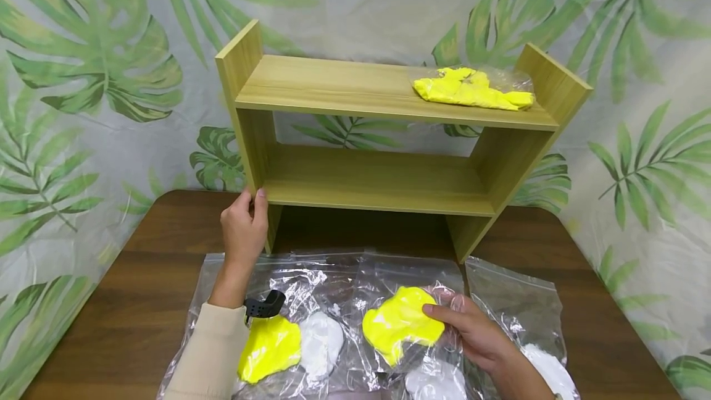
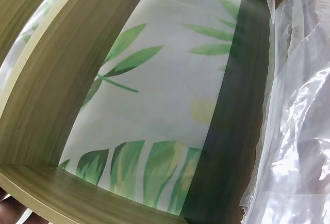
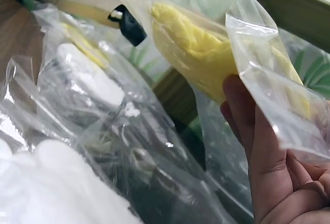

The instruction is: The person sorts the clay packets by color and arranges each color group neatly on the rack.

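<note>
My left hand (image 1: 244, 227) grips the left side panel of a two-tier wooden shelf (image 1: 361, 181), its thumb on the panel's front edge near the lower board. In the left wrist view only some fingertips (image 2: 10, 211) show, behind the panel. With my right hand (image 1: 472, 333) I pinch a clear zip bag holding a bright yellow, clay-like lump (image 1: 400, 321), thumb on top. The right wrist view shows this bag (image 3: 206, 61) raised above the other bags. Another clear bag with a yellow lump (image 1: 472, 88) lies on the shelf's top board, at the right.
Several clear zip bags lie on the dark wooden table (image 1: 111, 301) before the shelf. They hold a yellow lump (image 1: 269, 350) and white lumps, one white lump (image 1: 322, 344) beside the yellow. A black strap (image 1: 265, 305) is on my left wrist. Behind hangs a leaf-patterned cloth (image 1: 355, 5).
</note>
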Available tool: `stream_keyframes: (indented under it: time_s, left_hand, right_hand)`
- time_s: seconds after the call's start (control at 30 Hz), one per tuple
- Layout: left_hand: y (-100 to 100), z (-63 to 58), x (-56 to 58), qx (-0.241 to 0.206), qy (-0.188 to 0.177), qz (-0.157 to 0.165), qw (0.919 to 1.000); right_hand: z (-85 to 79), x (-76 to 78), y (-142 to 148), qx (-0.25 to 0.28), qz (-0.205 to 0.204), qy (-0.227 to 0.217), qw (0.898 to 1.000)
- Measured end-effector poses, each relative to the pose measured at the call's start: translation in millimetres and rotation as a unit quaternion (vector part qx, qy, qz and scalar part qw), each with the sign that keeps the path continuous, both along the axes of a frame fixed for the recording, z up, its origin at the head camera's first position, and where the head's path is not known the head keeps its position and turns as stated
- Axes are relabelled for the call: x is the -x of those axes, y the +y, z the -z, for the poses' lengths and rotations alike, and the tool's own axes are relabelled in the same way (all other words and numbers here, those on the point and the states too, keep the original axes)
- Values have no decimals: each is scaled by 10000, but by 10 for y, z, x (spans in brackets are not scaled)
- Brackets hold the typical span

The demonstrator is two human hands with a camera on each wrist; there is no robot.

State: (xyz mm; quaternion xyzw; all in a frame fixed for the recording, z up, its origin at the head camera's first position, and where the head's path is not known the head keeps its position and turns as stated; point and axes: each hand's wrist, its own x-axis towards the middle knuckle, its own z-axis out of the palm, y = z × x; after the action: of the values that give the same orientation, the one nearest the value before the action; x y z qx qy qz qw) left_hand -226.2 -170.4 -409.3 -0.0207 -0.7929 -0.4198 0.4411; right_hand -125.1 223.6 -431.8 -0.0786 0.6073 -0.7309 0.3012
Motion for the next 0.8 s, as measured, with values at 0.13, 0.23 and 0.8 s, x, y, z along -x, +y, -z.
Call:
stream_keyframes:
  time_s: [0.13,0.23,0.8]
  left_hand:
    - [4,-12,-11,42,-64,8,10000]
    - [3,-12,-14,48,-104,21,9999]
    - [-1,-1,-6,-28,-51,8,10000]
  right_hand:
    - [-56,-21,-2,412,-212,132,9988]
    - [-127,-58,-9,331,-134,166,9992]
    - [-619,-65,-82,903,-233,801,9924]
